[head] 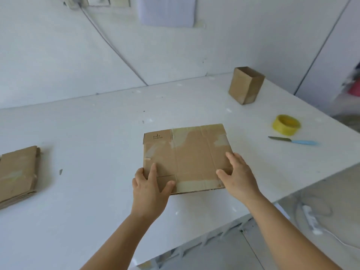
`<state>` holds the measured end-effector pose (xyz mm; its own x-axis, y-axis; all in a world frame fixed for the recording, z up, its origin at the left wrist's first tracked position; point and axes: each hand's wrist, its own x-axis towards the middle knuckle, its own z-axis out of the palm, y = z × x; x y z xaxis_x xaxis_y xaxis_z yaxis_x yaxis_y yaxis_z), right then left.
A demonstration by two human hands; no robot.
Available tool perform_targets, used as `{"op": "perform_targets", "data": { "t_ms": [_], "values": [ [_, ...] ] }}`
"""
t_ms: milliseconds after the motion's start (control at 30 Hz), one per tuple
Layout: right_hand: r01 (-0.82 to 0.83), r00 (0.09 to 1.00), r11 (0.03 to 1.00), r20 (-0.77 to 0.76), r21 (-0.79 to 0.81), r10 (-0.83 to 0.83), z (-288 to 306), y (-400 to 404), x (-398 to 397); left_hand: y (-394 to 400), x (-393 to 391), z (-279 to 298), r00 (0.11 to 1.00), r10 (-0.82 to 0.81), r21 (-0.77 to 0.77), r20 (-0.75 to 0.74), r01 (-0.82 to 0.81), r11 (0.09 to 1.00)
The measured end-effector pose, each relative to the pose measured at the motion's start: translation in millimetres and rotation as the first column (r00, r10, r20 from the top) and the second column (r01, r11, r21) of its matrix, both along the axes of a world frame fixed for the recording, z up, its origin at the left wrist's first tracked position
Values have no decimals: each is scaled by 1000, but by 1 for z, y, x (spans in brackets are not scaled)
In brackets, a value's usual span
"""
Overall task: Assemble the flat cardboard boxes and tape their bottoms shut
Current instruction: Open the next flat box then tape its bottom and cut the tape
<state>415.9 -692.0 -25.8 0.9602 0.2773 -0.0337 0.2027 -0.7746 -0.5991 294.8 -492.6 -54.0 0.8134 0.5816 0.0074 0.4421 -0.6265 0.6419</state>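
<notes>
A flattened box is held down on the white table near its front edge. The left hand rests on the near left corner, fingers straight on top and thumb spread across the lower flap. The right hand lies on the near right corner, fingers extended over the side edge; no curled grip is seen in either hand. The step in hand is judged to be the taking up of a fresh blank, with nothing yet opened. Next, the sides would need to be pushed apart into a tube and the bottom flaps folded in. A stack of flat boxes waits at far left. Further right lie a blue-handled knife and a yellow tape roll. At the back right corner, one assembled box is seen standing.
</notes>
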Motion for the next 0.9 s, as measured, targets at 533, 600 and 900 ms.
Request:
{"op": "perform_targets", "data": {
  "t_ms": [533,600,900],
  "values": [
    [203,977,973,36,105,-208,9,-116,123,-90,160,9,978,-206,-9,8,206,978],
    [195,979,977,43,90,-200,10,-118,145,-92,182,11,976,-219,-30,-7,219,975],
    [181,981,977,44,111,-187,12,-124,216,-90,240,27,961,-266,-86,-72,260,962]
  ]
}}
